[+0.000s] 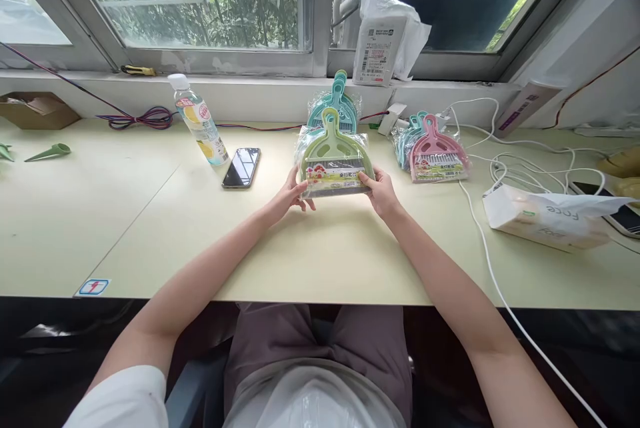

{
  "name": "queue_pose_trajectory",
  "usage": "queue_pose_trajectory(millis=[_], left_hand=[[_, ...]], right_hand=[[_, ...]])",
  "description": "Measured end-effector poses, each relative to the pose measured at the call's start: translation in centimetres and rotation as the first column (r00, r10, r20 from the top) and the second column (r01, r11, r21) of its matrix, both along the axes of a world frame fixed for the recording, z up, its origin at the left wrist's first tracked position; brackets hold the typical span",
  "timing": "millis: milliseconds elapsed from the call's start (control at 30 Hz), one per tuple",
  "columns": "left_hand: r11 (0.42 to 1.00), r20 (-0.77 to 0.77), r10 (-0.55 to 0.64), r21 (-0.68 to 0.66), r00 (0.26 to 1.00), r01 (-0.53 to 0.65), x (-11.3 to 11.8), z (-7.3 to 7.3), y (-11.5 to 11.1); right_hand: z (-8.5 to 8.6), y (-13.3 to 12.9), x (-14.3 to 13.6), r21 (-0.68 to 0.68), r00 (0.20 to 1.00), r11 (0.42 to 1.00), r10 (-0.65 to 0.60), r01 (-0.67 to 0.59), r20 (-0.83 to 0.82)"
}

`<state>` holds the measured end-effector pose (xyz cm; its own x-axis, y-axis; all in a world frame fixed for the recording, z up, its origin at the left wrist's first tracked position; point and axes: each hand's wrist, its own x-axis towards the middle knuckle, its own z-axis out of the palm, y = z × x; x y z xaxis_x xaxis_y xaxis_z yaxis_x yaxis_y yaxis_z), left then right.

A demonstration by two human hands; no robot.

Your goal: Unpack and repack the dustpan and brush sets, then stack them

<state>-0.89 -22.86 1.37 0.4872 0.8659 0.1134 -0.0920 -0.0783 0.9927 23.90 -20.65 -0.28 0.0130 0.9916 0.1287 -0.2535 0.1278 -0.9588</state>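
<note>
Green dustpan set (334,160), wrapped in clear film, stood at mid-desk, pinched at its lower corners by left hand (289,196) and right hand (380,191), both grasping it. Slick film could slip; tipping back, it would likely knock the teal set (335,103) just behind, or the phone (241,167) to its left.

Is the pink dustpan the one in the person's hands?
No, both hands hold the green dustpan pack; the pink dustpan pack lies on the table.
</note>
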Motion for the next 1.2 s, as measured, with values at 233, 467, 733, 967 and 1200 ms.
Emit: queue_pose_trajectory(millis=[233,467,733,967,1200], left_hand=[[0.927,-0.156,0.212,0.344,0.965,-0.148,0.7,-0.2,-0.7],[0.888,-0.125,0.330,0.377,0.936,-0.263,0.5,-1.2,0.1],[0.850,-0.082,0.436,0.366,0.896,-0.379,0.9,-0.6,-0.8],[0.728,-0.031,0.615,0.405,0.788,-0.553,1.0,0.1,-1.8],[0.681,-0.010,0.680,0.382,0.733,-0.625,0.5,-0.1,-1.0]], right_hand=[[-0.5,0.4,0.4,-0.011,0.992,0.993,-0.116,0.116,-0.047],[-0.4,-0.1,-0.1,0.003,0.996,0.997,-0.078,0.078,0.031],[-0.1,-0.4,-0.4,0.006,0.998,1.000,-0.027,0.027,0.049],[0.3,-1.2,-1.4,0.045,0.994,0.996,0.073,-0.076,0.081],[0.4,-1.7,-1.8,0.044,0.983,0.985,0.160,-0.164,0.090]])
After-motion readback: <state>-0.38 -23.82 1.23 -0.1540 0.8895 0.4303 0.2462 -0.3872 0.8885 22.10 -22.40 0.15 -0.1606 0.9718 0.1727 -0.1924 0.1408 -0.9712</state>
